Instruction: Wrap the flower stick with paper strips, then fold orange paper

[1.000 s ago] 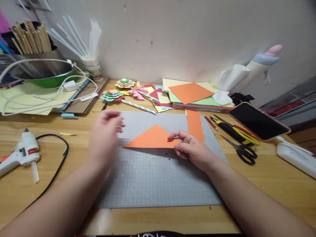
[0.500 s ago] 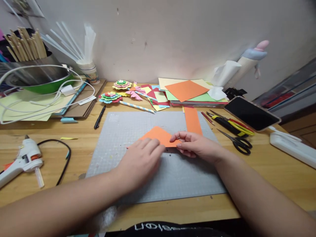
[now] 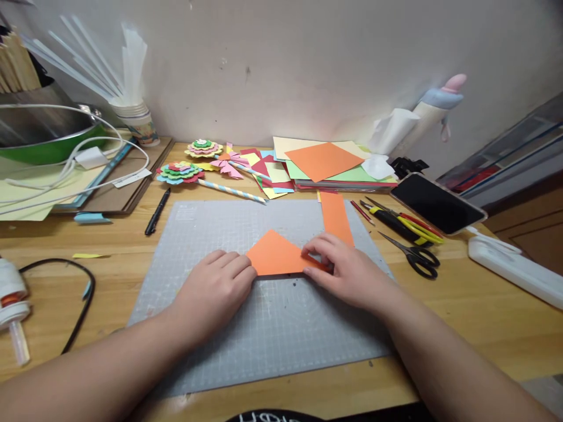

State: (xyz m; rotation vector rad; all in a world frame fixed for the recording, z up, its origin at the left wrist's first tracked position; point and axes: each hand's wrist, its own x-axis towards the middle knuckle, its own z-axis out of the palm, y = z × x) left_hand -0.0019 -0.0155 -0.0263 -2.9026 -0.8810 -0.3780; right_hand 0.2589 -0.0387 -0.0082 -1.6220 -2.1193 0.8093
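Observation:
A piece of orange paper (image 3: 277, 255), folded into a triangle, lies on the grey cutting mat (image 3: 246, 337) with its straight edge toward me. My left hand (image 3: 217, 293) covers its left corner, the fingers curled down over it and the fingertips hidden. At the right corner, my right hand (image 3: 341, 266) pinches the paper between thumb and fingers. An orange paper strip (image 3: 336, 217) lies just beyond the right hand.
Scissors (image 3: 416, 255), a utility knife (image 3: 398, 223) and a phone (image 3: 438, 202) lie to the right. Paper flowers (image 3: 180, 173) and a paper stack (image 3: 325, 161) sit at the back. A black pen (image 3: 157, 212) and a glue gun (image 3: 12, 299) are on the left.
My left hand has slid left to the paper's left corner, uncovering more of the triangle. The right hand now grips the right corner more closely. The view has shifted slightly.

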